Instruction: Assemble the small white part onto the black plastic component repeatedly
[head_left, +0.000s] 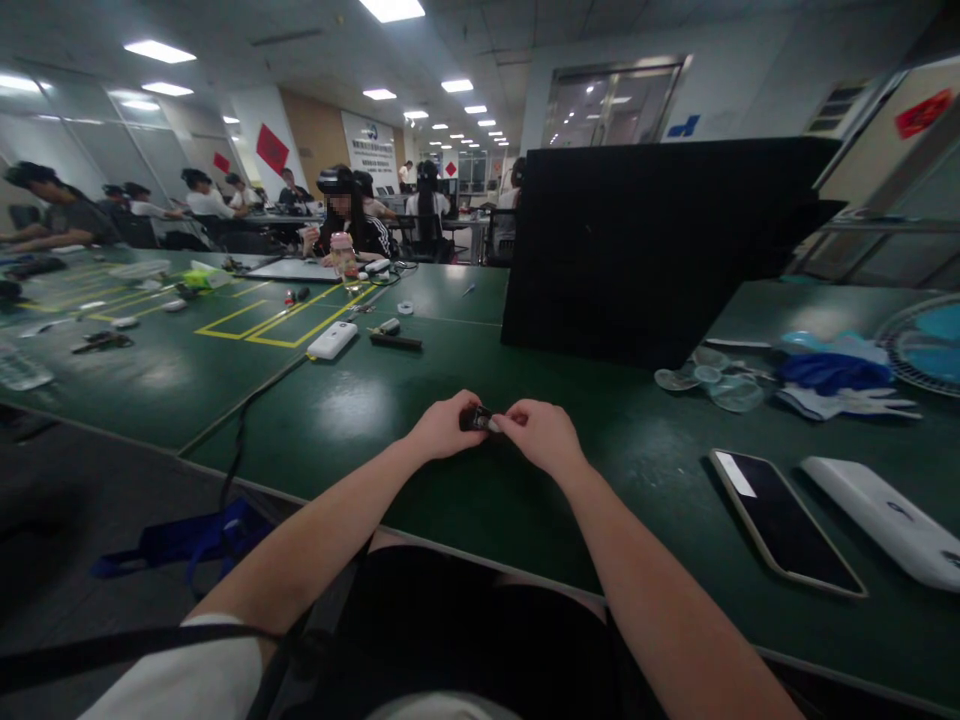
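Observation:
Both my hands meet over the dark green table [360, 410] just in front of me. My left hand [444, 428] is curled round a small black object [475, 419]. My right hand [541, 436] pinches the same object from the right with thumb and fingertips. Most of the object is hidden by the fingers, so I cannot make out what it is.
A large black panel [645, 250] stands upright behind my hands. A phone [784, 520] and a white power bank [889, 520] lie to the right, with blue gloves [832, 372] and clear lids [709, 382] beyond. A white power bank [332, 340] lies left. Other people sit at the far tables.

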